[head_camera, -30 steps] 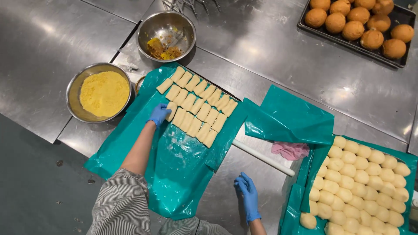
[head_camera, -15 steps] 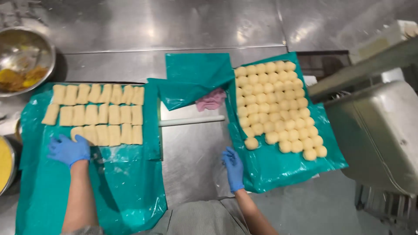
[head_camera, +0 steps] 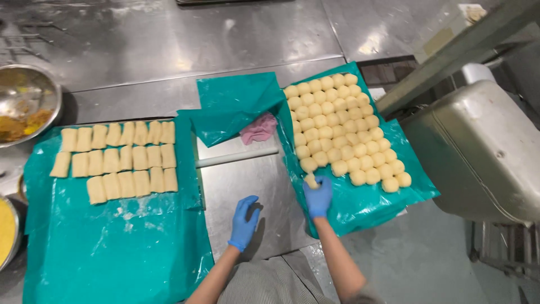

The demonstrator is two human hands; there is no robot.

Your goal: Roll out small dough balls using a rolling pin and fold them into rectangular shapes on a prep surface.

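Hands at the steel table (head_camera: 169, 50), both in blue gloves. Your right hand (head_camera: 319, 195) closes its fingers on a dough ball (head_camera: 311, 180) at the near left corner of the dough balls (head_camera: 343, 129) on the right green sheet (head_camera: 365, 205). Your left hand (head_camera: 244, 220) lies flat and open on bare steel, holding nothing. Folded dough pieces (head_camera: 121, 155) line the left green sheet (head_camera: 112, 247); a white rolling pin (head_camera: 236, 158) and pink cloth (head_camera: 259, 129) lie between the sheets. A metal bowl (head_camera: 25, 101) sits far left.

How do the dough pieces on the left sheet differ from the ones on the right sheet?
The left pieces are flattened oblongs in three rows; the dough balls are round and packed tightly. The right hand touches a ball; the left hand rests on bare steel. Both lie on teal sheets, pale yellow.
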